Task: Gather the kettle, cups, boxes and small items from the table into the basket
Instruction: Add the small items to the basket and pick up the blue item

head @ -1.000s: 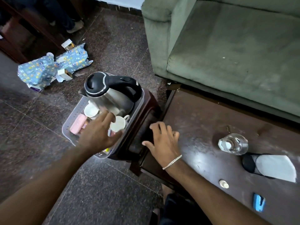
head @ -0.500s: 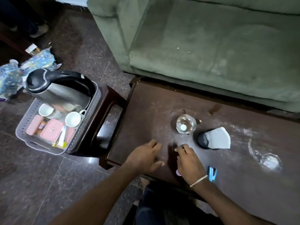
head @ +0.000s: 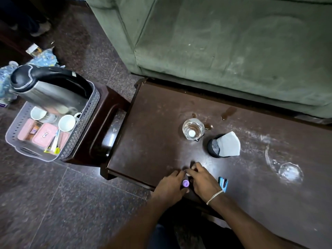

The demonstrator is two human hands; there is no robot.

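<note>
- Both hands meet at the near edge of the table [head: 161, 123]. Left hand [head: 168, 187] and right hand [head: 203, 182] close in on a small purple cap [head: 185, 183] from either side, fingers curled and touching it. Can't tell which hand carries the grip.
- Likely reason for two hands: the piece is tiny and low, so one steadies it while the other picks.
- Basket [head: 79, 141] sits on a stool [head: 109, 112] off the table's left end, well apart from the hands.
- Basket holds: kettle [head: 48, 92] at the far end, two white cups [head: 66, 123], pink boxes [head: 45, 135], thin sachets at the near corner.
- On the table: glass [head: 193, 129] with a white round thing at its bottom, dark cup [head: 213, 147] with a grey mask [head: 229, 144] stuffed in, blue clip [head: 223, 183] just beside the right hand.
- Judgement: bulk gathered, small items left.
</note>
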